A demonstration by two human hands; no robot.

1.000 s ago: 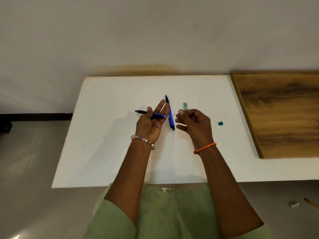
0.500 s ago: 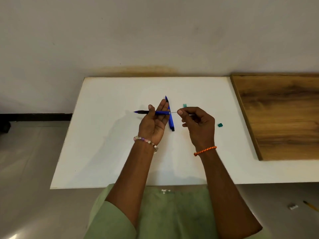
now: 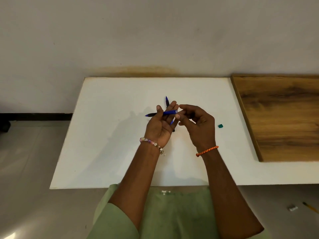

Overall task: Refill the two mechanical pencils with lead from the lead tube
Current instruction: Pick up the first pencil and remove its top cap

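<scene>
My left hand is palm up and holds a blue mechanical pencil level, tip to the left and open back end to the right. The thumb and forefinger of my right hand are at that back end. No lead shows between them, so I cannot tell whether they still pinch one. The second blue pencil lies on the white table behind my left hand, mostly hidden. The lead tube is hidden behind my right hand. A small teal cap lies to the right.
A wooden board covers the table's right side. On the floor at the lower right lie a small white object and a yellow pencil. The wall is close behind the table.
My right hand has moved left to the pencil's back end, and the thin lead seen between the hands is no longer visible. The lead tube is now covered by my right hand.
</scene>
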